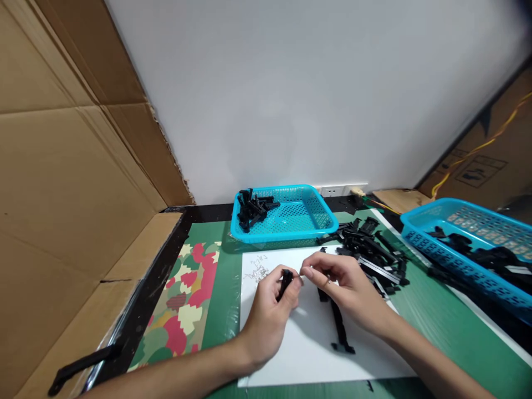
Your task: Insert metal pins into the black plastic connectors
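Note:
My left hand (272, 310) is closed around a small black plastic part (285, 284), whose upper end sticks out between thumb and fingers. Close beside it, my right hand (343, 285) pinches thumb and forefinger together; a thin sliver shows at the fingertips, too small to make out. Both hands are above a white sheet (286, 360). Left of them on the sheet lies a scatter of tiny thin wire pieces (258, 272). A long black plastic part (339, 327) with a crosswise end lies below my right hand, partly hidden by it.
Behind the sheet stands a blue basket (286, 238) with several black parts at its left. A heap of black parts (366, 244) lies right of my hands. Another blue basket (465, 208) holds more at far right. Cardboard (62, 183) walls the left; a black strip (83, 367) lies there.

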Tool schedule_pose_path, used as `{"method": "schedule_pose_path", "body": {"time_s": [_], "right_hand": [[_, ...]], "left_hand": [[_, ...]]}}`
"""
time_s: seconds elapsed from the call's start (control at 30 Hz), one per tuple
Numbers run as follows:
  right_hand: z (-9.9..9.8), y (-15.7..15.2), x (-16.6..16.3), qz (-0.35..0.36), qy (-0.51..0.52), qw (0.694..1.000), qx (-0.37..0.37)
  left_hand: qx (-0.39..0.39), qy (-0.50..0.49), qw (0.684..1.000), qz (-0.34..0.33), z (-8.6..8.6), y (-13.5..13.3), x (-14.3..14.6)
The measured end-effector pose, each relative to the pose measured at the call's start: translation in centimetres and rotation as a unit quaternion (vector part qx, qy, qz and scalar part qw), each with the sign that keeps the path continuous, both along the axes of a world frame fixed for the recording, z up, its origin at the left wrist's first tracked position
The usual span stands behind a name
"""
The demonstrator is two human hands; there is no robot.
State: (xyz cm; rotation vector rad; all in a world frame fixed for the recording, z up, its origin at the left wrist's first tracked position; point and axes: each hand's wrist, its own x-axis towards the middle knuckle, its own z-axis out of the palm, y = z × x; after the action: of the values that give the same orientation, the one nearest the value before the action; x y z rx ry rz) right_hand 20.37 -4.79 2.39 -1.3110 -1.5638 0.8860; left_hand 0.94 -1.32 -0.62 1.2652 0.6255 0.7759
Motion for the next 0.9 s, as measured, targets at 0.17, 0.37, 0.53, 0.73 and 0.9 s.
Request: {"method": "schedule_pose_path", "body": {"time_s": [0.17,0.37,0.53,0.73,0.9], "right_hand": [[1.1,-0.2,1.0,0.074,-0.063,0.994,-0.044],[1.5,-0.6,2.5,0.138,-0.083,0.985,-0.063],[1.6,-0.5,2.6,0.122,-0.036,0.989,-0.070],[1.2,-0.2,2.0,0.084,0.024,0.994,-0.070],[1.0,-0.5,1.7,0.003,0.021,1.000,0.001]], "left_hand": [[0.036,0.047,0.998,-0.015,-0.2,0.0,0.1],[0.042,0.074,0.996,-0.028,0.0,0.0,0.0],[0.037,0.080,0.996,-0.027,0.4,0.1,-0.1],[0.025,0.069,0.997,-0.007,-0.1,0.2,-0.3],[0.004,0.029,1.000,-0.010,-0.1,0.5,-0.3]]}}
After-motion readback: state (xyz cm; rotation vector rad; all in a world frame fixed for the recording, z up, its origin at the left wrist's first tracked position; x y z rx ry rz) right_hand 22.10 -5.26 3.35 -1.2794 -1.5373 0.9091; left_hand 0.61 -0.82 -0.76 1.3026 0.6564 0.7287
